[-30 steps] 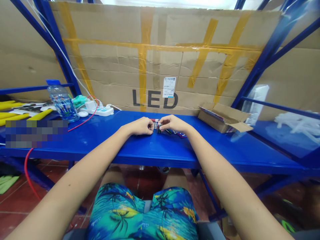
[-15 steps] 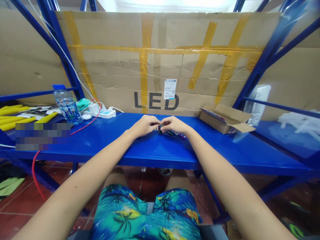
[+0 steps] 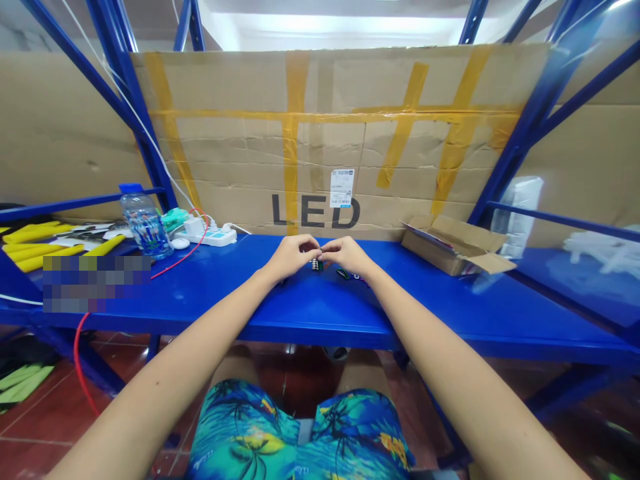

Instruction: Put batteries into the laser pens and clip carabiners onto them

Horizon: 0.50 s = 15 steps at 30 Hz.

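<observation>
While both hands meet over the middle of the bench, a small green-and-silver part [image 3: 316, 264] sits pinched between them, lifted just clear of the blue painted metal benchtop [image 3: 310, 310]. The left hand [image 3: 290, 253] has its thumb and forefinger closed together on one end of the part, and the right hand [image 3: 349, 253] closes its fingertips on the other end; the part is too small to tell what kind it is. Judging from this two-handed pinch, the step in hand is fine fitting or joining work at the fingertips rather than picking up or putting down. Any further move would call for a steady, light grip and close alignment of the two ends, since the piece is tiny and mostly hidden by the fingers.

Just beside the right hand, a few small dark loose pieces [image 3: 345, 273] lie on the benchtop. Behind the hands stands a large taped cardboard sheet printed "LED" [image 3: 320, 153]. An open brown cardboard box [image 3: 453, 243] rests well to the right. To the left are a white power strip [image 3: 210, 235], a thin red cable [image 3: 173, 257], a clear plastic water bottle with a blue cap [image 3: 145, 227] and several yellow tubes [image 3: 35, 241].
</observation>
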{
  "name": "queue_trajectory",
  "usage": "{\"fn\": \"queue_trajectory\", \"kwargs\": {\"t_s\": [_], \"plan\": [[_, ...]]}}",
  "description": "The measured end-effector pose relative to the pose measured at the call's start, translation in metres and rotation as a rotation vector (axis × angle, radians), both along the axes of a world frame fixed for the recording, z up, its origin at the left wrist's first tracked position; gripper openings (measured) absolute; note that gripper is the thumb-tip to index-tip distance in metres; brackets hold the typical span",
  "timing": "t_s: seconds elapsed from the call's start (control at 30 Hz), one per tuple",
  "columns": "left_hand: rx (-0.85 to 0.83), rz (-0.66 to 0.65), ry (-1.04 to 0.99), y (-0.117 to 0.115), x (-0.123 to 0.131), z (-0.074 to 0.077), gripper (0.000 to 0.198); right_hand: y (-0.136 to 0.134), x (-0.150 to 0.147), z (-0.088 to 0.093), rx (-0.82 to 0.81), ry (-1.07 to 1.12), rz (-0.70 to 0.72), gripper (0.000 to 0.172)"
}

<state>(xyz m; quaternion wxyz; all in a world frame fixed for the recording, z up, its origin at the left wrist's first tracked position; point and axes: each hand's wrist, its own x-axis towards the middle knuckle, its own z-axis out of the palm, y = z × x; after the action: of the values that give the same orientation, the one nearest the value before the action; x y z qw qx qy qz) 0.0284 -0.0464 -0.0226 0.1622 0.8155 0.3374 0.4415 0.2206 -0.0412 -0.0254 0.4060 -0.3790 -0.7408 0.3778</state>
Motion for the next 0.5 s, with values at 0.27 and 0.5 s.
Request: {"fn": "queue_trajectory", "kwargs": {"t_s": [0.27,0.5], "plan": [[-0.168,0.007,-0.232,0.005,-0.001,0.002,0.021,-0.002,-0.018,-0.001,0.250,-0.050,-0.200,0.016],[-0.062,0.182,-0.456,0.013,-0.007,0.004,0.012,0.000,-0.046,-0.002,0.352,-0.189,-0.261,0.014]]}}
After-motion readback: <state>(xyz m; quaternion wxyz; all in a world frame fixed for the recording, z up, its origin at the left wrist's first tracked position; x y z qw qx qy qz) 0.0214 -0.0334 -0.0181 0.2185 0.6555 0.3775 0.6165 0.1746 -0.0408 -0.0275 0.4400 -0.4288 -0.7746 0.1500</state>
